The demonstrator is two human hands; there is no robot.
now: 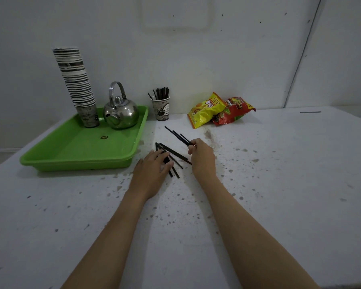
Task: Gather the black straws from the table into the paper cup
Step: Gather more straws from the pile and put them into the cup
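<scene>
Two bare hands work over a white, speckled table [279,184], both arms reaching in from the near edge. Largest item on it: a green tray [75,149] at the far left, carrying a tall stack of paper cups [76,84] and, just beside the stack, a steel kettle [121,111]. Against the back wall, right of centre, lie a yellow snack bag [206,110] and a red snack bag [234,110], overlapping.

Between tray and bags, just off the tray's far right corner, stands a single paper cup [162,110], upright, with a bunch of black straws [161,93] already standing in it.

Right hand [202,157]: fingers curled, pinching a few black straws [176,134] that point away toward the cup, their far ends clear of the table or nearly so; cannot tell which. Left hand [152,170]: palm down, fingers fairly straight and close together, resting on a loose pile of straws [173,153] lying flat on the table. Whether the fingertips curl under any straw is hidden. Pile sits near the tray's near right corner, between the two hands, well short of the cup.
</scene>
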